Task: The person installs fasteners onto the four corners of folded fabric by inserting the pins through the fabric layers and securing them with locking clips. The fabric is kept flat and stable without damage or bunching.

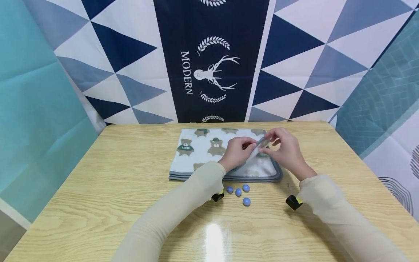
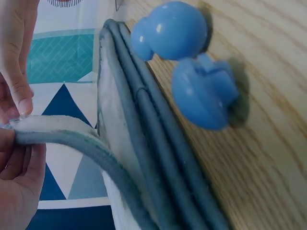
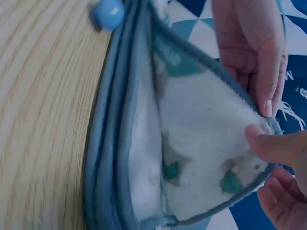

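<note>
A folded white fleece blanket point(image 1: 201, 156) with teddy bears and grey-blue piping lies at the table's far side. Its near right corner point(image 3: 206, 110) is lifted, showing the white underside. My left hand point(image 1: 239, 151) pinches the edge of this corner between thumb and fingers. From the right, my right hand point(image 1: 288, 151) pinches the same corner by its tip, thumb on the fleece. The hands almost meet there. Several small glossy blue knobs point(image 1: 246, 201) lie just in front of the blanket; up close, one knob point(image 2: 204, 91) has a domed head and a notched base.
The wooden table point(image 1: 108, 189) stretches left, right and forward of the blanket. Behind it hangs a cloth point(image 1: 131, 47) with triangles and a deer panel. Black wrist cameras point(image 1: 294, 202) hang under both sleeves, one close to the blue knobs.
</note>
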`<state>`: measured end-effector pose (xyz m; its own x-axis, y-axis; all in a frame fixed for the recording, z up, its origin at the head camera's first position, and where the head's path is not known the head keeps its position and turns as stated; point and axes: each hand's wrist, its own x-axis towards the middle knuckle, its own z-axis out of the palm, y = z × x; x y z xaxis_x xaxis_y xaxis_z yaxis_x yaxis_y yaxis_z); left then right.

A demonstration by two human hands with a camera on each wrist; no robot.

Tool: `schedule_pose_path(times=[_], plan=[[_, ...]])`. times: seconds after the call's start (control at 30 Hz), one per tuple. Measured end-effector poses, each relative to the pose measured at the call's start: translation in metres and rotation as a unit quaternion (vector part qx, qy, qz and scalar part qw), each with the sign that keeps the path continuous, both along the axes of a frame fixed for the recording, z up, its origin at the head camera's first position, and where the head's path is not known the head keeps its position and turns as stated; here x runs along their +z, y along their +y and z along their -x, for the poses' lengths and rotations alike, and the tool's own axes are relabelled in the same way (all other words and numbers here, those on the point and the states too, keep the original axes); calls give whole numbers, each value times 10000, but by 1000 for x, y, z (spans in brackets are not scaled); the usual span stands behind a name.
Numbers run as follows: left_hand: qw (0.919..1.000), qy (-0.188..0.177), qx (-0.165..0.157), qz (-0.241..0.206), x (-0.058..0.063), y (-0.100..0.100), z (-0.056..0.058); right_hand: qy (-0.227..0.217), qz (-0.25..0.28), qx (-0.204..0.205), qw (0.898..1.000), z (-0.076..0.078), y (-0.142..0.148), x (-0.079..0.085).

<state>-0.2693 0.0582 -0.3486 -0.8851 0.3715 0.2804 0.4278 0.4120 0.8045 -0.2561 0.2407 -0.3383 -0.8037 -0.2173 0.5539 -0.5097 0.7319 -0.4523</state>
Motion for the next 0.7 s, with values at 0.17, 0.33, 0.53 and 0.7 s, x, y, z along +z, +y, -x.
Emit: schedule_pose_path(times=[0.17, 0.33, 0.53, 0.7], plan=[[9997, 144, -147, 154, 1, -2, -2, 569, -582, 238, 9964, 1, 1, -2], [9979, 422, -318, 383, 7, -14, -13, 560, -763, 329, 9950, -1, 2, -2], [9843, 879, -914, 1225, 13, -39, -38, 591, -780, 508, 9939, -1, 6, -3], [9460, 1182, -1740, 2468, 2, -46, -49, 732, -834, 628, 9918, -3, 11, -5]])
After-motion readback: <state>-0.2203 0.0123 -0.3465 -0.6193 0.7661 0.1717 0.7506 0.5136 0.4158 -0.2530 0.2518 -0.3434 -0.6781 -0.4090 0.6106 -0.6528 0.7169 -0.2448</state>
